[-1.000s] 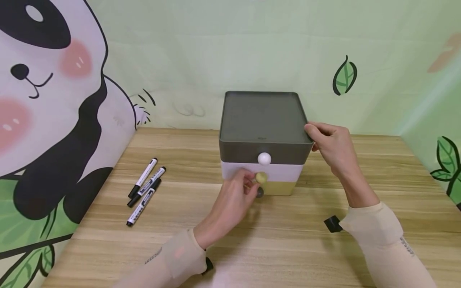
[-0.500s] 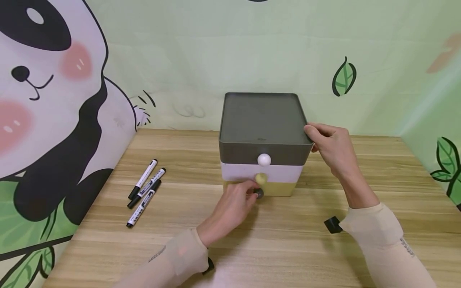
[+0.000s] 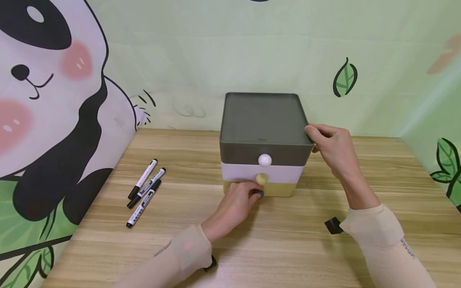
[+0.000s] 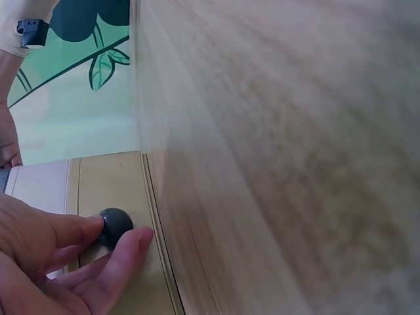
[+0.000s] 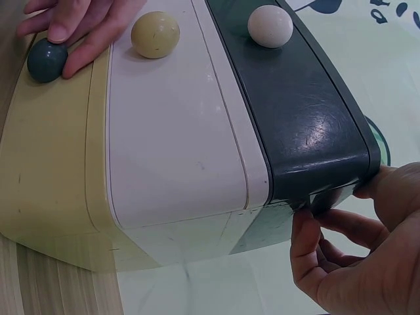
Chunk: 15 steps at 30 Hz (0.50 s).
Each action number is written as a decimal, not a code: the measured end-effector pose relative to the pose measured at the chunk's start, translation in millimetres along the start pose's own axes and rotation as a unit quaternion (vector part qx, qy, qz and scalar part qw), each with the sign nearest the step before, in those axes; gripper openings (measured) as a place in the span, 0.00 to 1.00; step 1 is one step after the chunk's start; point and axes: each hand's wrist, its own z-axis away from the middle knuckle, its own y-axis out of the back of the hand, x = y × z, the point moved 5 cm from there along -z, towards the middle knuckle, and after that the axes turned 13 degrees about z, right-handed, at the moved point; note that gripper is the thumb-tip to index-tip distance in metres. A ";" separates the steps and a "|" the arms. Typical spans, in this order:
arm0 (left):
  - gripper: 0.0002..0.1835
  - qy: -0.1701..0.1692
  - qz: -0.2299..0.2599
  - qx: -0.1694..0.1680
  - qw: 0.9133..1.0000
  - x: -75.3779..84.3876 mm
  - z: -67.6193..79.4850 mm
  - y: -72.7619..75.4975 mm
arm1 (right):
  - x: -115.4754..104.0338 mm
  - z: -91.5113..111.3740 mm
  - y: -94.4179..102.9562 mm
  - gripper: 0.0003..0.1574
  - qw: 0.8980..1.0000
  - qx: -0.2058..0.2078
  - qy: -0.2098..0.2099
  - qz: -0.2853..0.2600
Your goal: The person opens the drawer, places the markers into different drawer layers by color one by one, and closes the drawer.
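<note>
A small three-tier drawer box [image 3: 266, 120] stands on the table, with a dark grey top tier, a white middle and a yellow bottom drawer [image 4: 115, 180]. My left hand [image 3: 234, 204] is at its front, thumb and fingers about the round dark knob [image 4: 117, 222] of the bottom drawer. Above that knob are a yellow knob [image 5: 155, 35] and a white knob [image 5: 270, 26]. All three drawers look closed. My right hand [image 3: 335, 148] grips the top tier at its right side, thumb on the rim and the other fingers curled at the side wall.
To the left of the box lie several black-and-white markers [image 3: 145, 184] in a loose group on the wooden table [image 3: 288, 248]. Close behind the box rises a green backdrop [image 3: 180, 60] with a panda print.
My left hand has moved down from beside the yellow knob to the dark knob below it. The right hand has kept its hold on the box.
</note>
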 end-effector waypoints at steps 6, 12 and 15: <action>0.07 -0.007 -0.006 0.002 1.000 0.2 1.2 0.3 | -1.9 1.0 -0.1 0.28 1.000 0.000 0.000 0.001; 0.07 -0.009 -0.003 -0.008 1.000 1.6 5.0 -0.2 | -2.7 1.4 -0.8 0.28 1.000 -0.002 -0.002 0.000; 0.08 -0.002 0.000 -0.020 1.000 2.9 8.8 -1.4 | -2.6 1.5 -0.2 0.28 1.000 -0.001 0.000 -0.001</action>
